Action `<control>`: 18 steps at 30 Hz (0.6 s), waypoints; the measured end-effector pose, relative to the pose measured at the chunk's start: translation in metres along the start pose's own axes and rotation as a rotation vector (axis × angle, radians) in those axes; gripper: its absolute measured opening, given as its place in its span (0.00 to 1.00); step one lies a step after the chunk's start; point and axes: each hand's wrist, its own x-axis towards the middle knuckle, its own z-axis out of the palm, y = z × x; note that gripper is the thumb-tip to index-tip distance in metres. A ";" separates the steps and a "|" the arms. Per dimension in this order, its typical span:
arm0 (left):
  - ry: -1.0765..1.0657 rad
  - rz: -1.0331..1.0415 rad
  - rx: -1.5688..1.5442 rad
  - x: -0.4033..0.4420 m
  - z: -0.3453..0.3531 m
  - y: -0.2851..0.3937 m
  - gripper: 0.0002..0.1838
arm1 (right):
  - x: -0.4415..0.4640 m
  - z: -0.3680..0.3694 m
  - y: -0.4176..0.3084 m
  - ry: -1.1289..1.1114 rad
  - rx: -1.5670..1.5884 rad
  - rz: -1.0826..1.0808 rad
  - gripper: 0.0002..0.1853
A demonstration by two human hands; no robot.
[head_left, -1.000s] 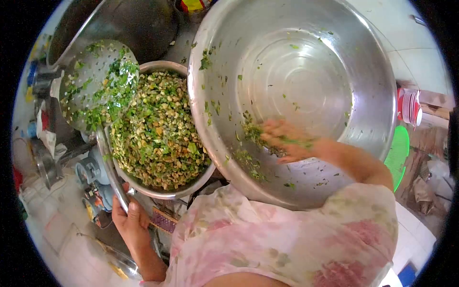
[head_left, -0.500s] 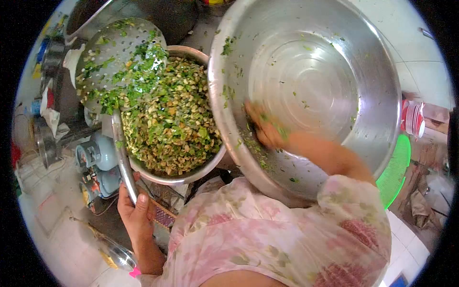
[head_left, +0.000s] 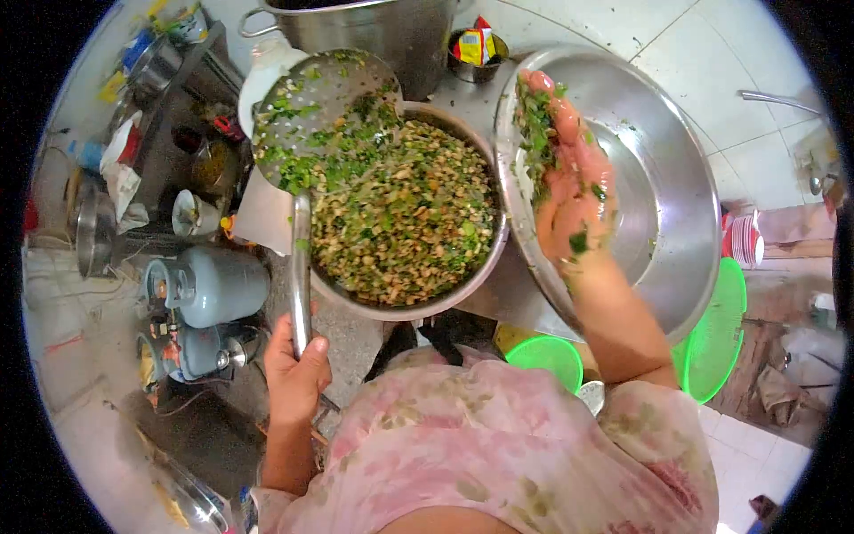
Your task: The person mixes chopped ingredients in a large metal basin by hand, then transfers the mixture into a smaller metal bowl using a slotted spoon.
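My left hand (head_left: 298,363) is wrapped round the handle of a perforated metal skimmer (head_left: 298,89). Chopped greens lie on the skimmer's disc, which overlaps the left edge of a metal bowl (head_left: 492,267). That bowl is heaped with a chopped green and tan mixture (head_left: 400,218). To its right, my right hand (head_left: 574,178) is raised at the near-left rim of a large steel basin (head_left: 680,205), cupped round a clump of chopped greens (head_left: 535,125). Bits of green stick to the palm and wrist. A few scraps remain inside the basin.
A tall metal pot (head_left: 365,40) stands behind the bowl, beside a small tin (head_left: 471,71) with a yellow-red packet. Blue-grey gas cylinders (head_left: 222,285) are at left. Green baskets (head_left: 716,334) and red cups (head_left: 744,238) are at right.
My right hand has risen from inside the basin to its rim with a clump of greens. The view has shifted, and the skimmer, still in my left hand, stays over the bowl's edge.
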 end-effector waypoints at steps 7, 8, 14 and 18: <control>-0.119 0.054 0.093 -0.012 -0.060 -0.016 0.18 | 0.028 0.034 0.137 -0.079 -1.542 -0.398 0.19; -0.123 0.029 0.148 -0.017 -0.061 -0.012 0.18 | 0.040 0.040 0.140 0.016 -1.875 -0.513 0.18; -0.165 -0.046 0.299 -0.038 -0.063 -0.003 0.19 | 0.076 0.111 0.140 0.493 -0.990 -0.736 0.11; -0.165 0.055 0.290 -0.034 -0.071 -0.014 0.21 | 0.030 0.149 0.095 0.290 -1.122 -0.567 0.29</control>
